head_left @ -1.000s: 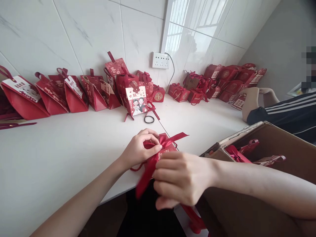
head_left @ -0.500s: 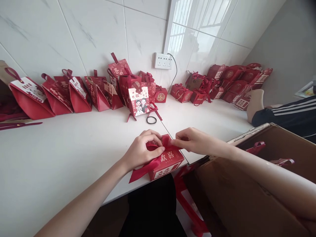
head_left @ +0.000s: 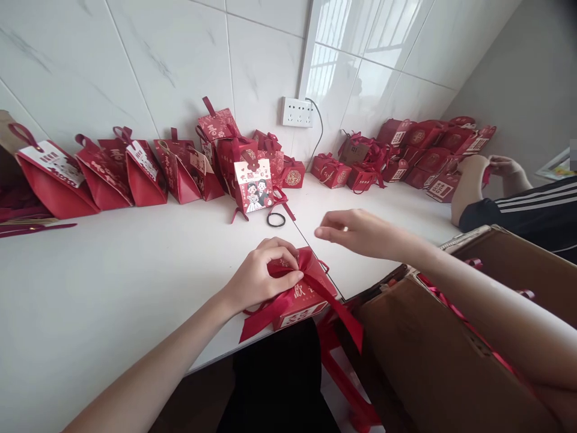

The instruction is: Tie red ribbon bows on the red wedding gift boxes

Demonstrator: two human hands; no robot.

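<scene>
A red gift box [head_left: 311,293] with pale characters lies at the table's front edge. Red ribbon [head_left: 340,308] is looped on its top, with one tail hanging past the right front corner and another off to the left. My left hand [head_left: 273,270] pinches the ribbon at the middle of the box top, thumb and forefinger together. Up and to the right of the box, my right hand [head_left: 349,231] is raised over the table, touching nothing, with a gap between its thumb and fingers.
Red gift boxes [head_left: 255,186] line the wall, with more piled at the right [head_left: 424,147]. A black ring [head_left: 276,220] lies behind my left hand. An open cardboard box [head_left: 406,337] stands at the right front. Another person's hand [head_left: 509,171] is at the far right.
My right hand has let go of the ribbon and moved up and away. A ribbon tail now hangs over the box's right side. The other person's hand has come into view.
</scene>
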